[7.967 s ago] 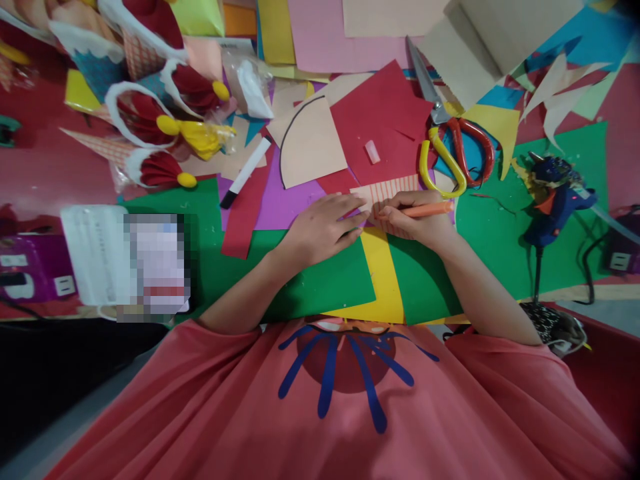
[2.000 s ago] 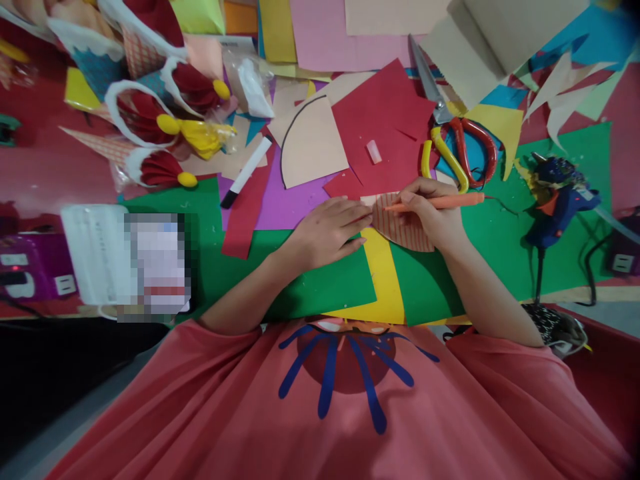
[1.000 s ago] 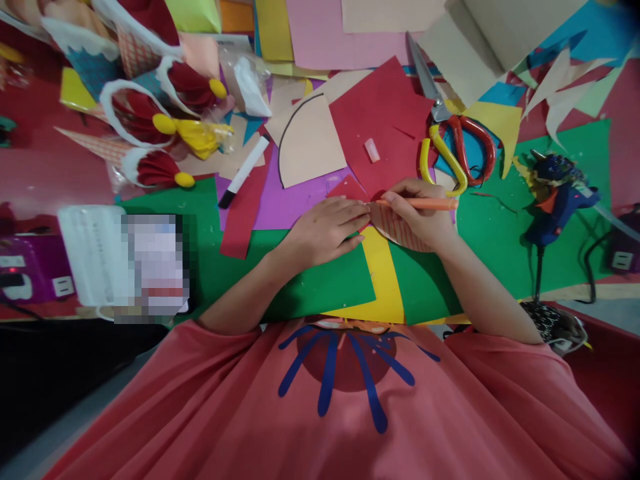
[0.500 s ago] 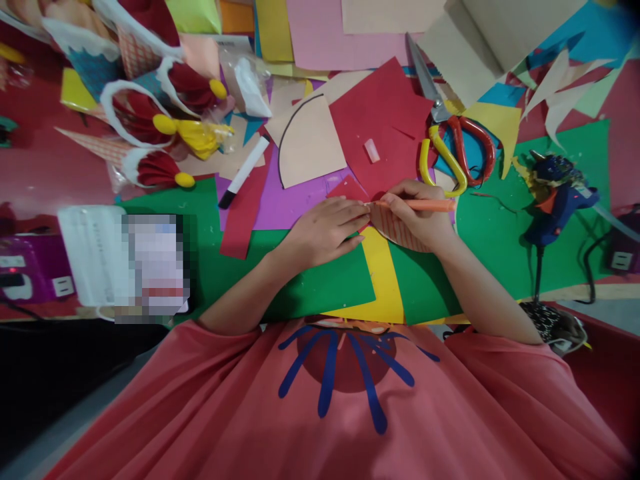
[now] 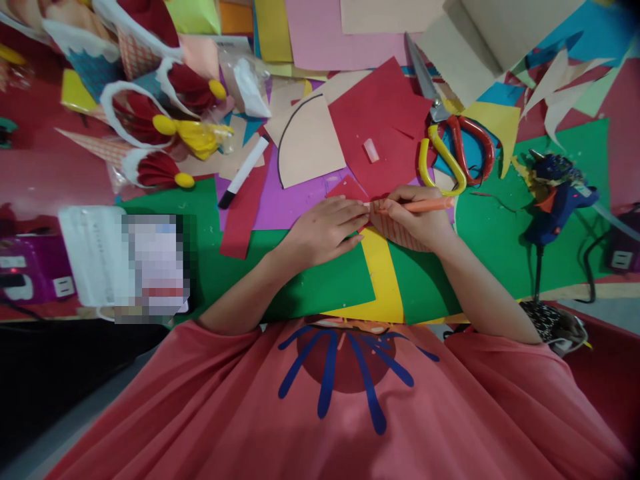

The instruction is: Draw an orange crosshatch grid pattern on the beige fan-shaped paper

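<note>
The red tabletop (image 5: pixel 45 173) ran beneath everything, with a green sheet (image 5: pixel 320 287) across its near side and a red sheet (image 5: pixel 380 113) farther off. To the right of the red sheet lay the scissors (image 5: pixel 439 111), bows toward the near side, and at far right a blue glue gun (image 5: pixel 563 207) rested on green paper. Left of the red sheet was a beige fan-shaped piece (image 5: pixel 313 143) edged with a black arc. In the middle, the left hand (image 5: pixel 325 230) lay palm down, fingers loosely together and thumb apart, its fingertips at the left end of a striped paper piece (image 5: pixel 393 229). The right hand (image 5: pixel 425 220) pinched an orange pen (image 5: pixel 427 204) between thumb and fingers, point down at that piece, which lay partly under this hand. By the look of it, orange stripes were being drawn, and any further stroke called for the paper pinned flat and the point kept clear of the steadying fingertips. Smaller still, a capped white marker (image 5: pixel 245 171) lay to the left, and a pale stub (image 5: pixel 371 151) sat on the red sheet. The small print on a white packet (image 5: pixel 93 257) at left was too blurred to read, the phone screen (image 5: pixel 160 260) beside it was pixelated, and no brand was legible.
</note>
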`<action>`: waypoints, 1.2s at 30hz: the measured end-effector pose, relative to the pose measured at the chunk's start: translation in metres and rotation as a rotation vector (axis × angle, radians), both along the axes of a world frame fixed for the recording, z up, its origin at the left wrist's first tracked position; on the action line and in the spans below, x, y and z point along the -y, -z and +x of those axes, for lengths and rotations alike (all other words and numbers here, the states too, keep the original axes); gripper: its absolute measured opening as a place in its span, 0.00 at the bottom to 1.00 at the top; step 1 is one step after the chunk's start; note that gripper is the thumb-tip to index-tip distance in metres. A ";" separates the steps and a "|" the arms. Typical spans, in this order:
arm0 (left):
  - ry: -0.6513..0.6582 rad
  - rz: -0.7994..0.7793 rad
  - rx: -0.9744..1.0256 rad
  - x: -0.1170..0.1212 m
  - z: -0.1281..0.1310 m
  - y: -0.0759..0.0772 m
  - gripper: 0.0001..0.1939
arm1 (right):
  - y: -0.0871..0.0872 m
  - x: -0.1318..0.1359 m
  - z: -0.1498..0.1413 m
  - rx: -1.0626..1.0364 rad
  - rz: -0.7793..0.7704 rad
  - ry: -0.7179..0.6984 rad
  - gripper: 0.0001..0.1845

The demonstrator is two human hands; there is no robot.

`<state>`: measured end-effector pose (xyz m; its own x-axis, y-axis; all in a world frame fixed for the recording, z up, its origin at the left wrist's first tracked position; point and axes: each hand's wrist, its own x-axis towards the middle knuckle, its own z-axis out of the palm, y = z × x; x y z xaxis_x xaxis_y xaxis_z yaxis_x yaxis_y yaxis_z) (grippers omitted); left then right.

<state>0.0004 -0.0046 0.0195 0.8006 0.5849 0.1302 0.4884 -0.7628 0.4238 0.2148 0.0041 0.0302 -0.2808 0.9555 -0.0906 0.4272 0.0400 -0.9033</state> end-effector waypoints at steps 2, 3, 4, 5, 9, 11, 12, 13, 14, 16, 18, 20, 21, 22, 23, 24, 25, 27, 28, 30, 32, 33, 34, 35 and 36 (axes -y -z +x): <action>-0.002 0.001 0.001 0.000 0.000 0.000 0.20 | 0.000 0.000 0.001 -0.019 -0.003 -0.007 0.11; -0.005 -0.007 -0.001 0.000 0.000 0.000 0.20 | -0.001 0.000 0.002 -0.026 0.006 -0.008 0.11; -0.007 -0.018 -0.006 0.000 0.000 0.000 0.20 | -0.002 0.001 0.003 -0.027 0.022 -0.004 0.11; -0.009 -0.031 -0.010 0.000 0.000 0.000 0.20 | -0.003 0.001 0.003 -0.023 0.043 0.002 0.11; -0.016 -0.048 -0.021 -0.001 -0.001 -0.001 0.20 | -0.007 0.003 0.005 -0.003 0.081 0.005 0.11; -0.015 -0.032 -0.030 -0.001 -0.001 -0.001 0.20 | -0.007 0.003 0.005 -0.008 0.066 -0.014 0.11; -0.014 -0.017 -0.031 -0.001 -0.002 -0.001 0.20 | -0.006 0.003 0.004 -0.007 0.060 -0.023 0.11; -0.013 0.000 -0.028 -0.001 -0.002 -0.001 0.19 | -0.005 0.003 0.004 -0.005 0.057 -0.028 0.11; -0.013 0.017 -0.022 -0.001 -0.002 -0.001 0.19 | -0.004 0.003 0.003 -0.002 0.058 -0.032 0.11; -0.014 0.038 -0.012 -0.001 -0.002 0.000 0.19 | -0.003 0.003 0.002 0.005 0.068 -0.030 0.10; -0.008 0.028 -0.012 -0.001 -0.001 0.000 0.19 | -0.002 0.002 0.001 0.017 0.077 -0.017 0.10; -0.018 0.000 -0.023 -0.002 -0.001 0.000 0.19 | -0.002 0.002 0.000 0.037 0.082 -0.005 0.11; -0.020 -0.005 -0.024 -0.002 -0.001 0.000 0.19 | -0.002 0.002 0.000 0.047 0.084 -0.002 0.11; -0.018 -0.003 -0.023 -0.002 -0.001 0.000 0.20 | -0.002 0.002 0.000 0.052 0.086 -0.004 0.11; -0.016 0.001 -0.020 -0.002 -0.001 0.001 0.20 | -0.002 0.001 0.000 0.053 0.087 -0.007 0.12; -0.014 0.005 -0.017 -0.002 -0.001 0.001 0.20 | -0.002 0.001 0.000 0.049 0.085 -0.010 0.12; -0.015 0.005 -0.015 -0.002 -0.001 0.001 0.20 | -0.001 0.002 0.000 0.040 0.079 -0.009 0.12; -0.020 -0.008 -0.014 -0.002 -0.001 0.002 0.20 | 0.000 0.002 -0.001 0.016 0.054 -0.008 0.12; -0.023 -0.015 -0.014 -0.002 -0.001 0.002 0.20 | 0.001 0.002 -0.001 0.001 0.040 -0.007 0.12; -0.026 -0.022 -0.012 -0.002 -0.001 0.003 0.20 | 0.002 0.003 -0.002 -0.027 0.020 -0.005 0.12; -0.025 -0.019 -0.007 -0.002 -0.001 0.003 0.20 | 0.002 0.003 -0.003 -0.048 0.018 0.002 0.12; -0.025 -0.016 -0.006 -0.002 -0.001 0.004 0.19 | 0.002 0.003 -0.003 -0.051 0.022 0.012 0.12; -0.026 -0.012 -0.006 -0.002 -0.001 0.004 0.19 | 0.002 0.003 -0.003 -0.050 0.030 0.018 0.12; -0.027 -0.008 -0.005 -0.002 -0.001 0.004 0.19 | 0.002 0.003 -0.003 -0.044 0.038 0.021 0.11; -0.028 -0.002 -0.004 -0.002 -0.001 0.004 0.19 | 0.002 0.003 -0.002 -0.033 0.047 0.022 0.11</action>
<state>-0.0007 -0.0026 0.0155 0.7845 0.6073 0.1254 0.5112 -0.7479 0.4235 0.2123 0.0008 0.0286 -0.2617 0.9645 -0.0363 0.3984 0.0737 -0.9143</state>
